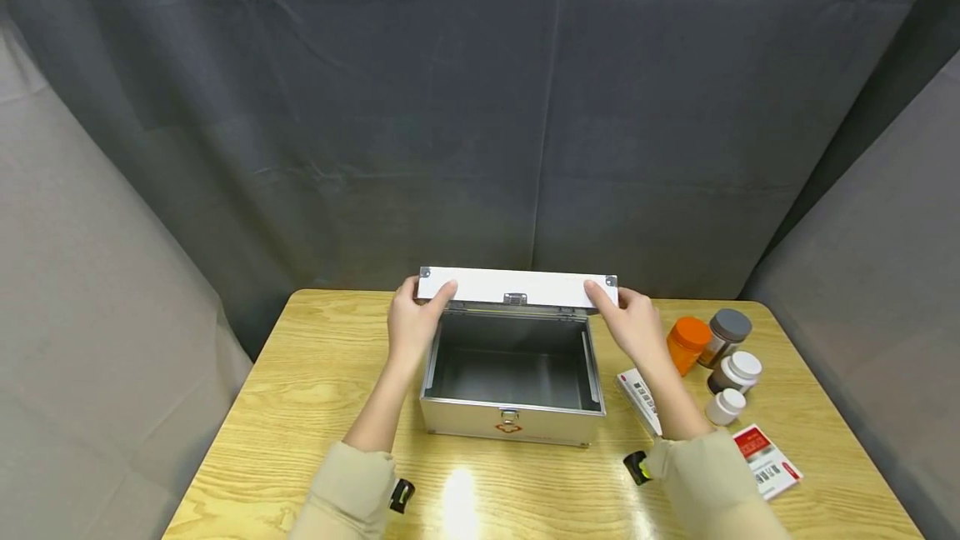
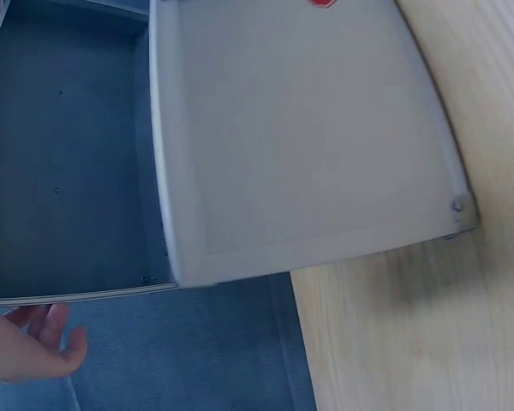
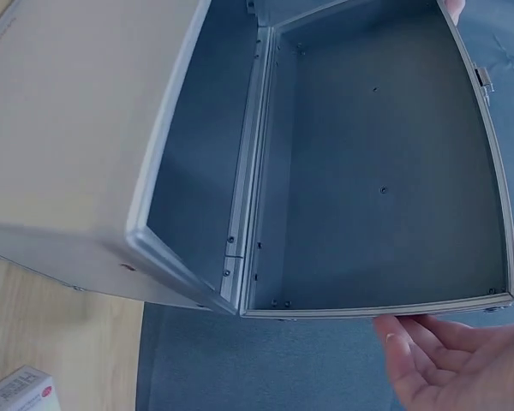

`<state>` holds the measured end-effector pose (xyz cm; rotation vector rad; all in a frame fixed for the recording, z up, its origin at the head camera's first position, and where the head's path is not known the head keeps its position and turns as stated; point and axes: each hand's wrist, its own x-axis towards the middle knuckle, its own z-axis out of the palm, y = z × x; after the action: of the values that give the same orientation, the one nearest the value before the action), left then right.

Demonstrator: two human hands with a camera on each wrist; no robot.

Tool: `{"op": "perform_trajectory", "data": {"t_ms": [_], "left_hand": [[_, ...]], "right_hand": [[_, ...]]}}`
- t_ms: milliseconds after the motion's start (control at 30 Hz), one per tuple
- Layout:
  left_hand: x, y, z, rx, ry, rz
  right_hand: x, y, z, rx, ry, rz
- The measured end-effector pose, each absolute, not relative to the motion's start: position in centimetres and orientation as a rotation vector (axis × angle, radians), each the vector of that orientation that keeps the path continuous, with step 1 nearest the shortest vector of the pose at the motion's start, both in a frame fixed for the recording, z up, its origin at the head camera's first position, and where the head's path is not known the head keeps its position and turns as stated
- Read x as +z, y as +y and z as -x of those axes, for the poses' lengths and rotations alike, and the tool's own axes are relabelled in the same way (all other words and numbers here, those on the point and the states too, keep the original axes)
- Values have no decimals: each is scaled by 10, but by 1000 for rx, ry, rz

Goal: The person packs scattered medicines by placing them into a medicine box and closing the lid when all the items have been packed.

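Observation:
A metal medicine box (image 1: 468, 417) stands on the table with its hinged lid (image 1: 495, 283) raised at the back. Its dark grey inside is bare, and a latch (image 1: 509, 417) sits on the front wall over a red-orange mark. My left hand (image 1: 412, 327) grips the lid's left corner, thumb on the front edge. At the opposite corner my right hand (image 1: 633, 325) holds the lid in the same way. In the right wrist view, the fingers of that hand (image 3: 450, 364) lie against the lid's side wall. The left wrist view has the left hand (image 2: 30, 347) at the lid's other side.
To the right stand an orange bottle (image 1: 687, 344), a grey-capped brown bottle (image 1: 723, 338), a white-capped brown bottle (image 1: 737, 372) and a small white bottle (image 1: 725, 407). A red and white carton (image 1: 767, 461) lies nearer; another carton (image 1: 637, 398) is partly behind my right forearm. A dark curtain (image 1: 450, 123) hangs behind.

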<state>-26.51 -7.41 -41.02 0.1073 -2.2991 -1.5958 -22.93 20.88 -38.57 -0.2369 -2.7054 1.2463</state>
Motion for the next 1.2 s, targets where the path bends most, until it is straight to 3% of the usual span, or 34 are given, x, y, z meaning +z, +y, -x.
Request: {"op": "perform_trajectory", "data": {"t_ms": [633, 933, 1200], "left_hand": [[-391, -74, 290, -1531, -2467, -190], [-386, -73, 296, -1537, -2493, -175], [-385, -72, 301, -1536, -2510, -179]], "right_hand": [[-390, 222, 247, 1274, -2726, 134], [-416, 230, 258, 1314, -2616, -26], [-443, 230, 276, 1080, -2563, -66]]}}
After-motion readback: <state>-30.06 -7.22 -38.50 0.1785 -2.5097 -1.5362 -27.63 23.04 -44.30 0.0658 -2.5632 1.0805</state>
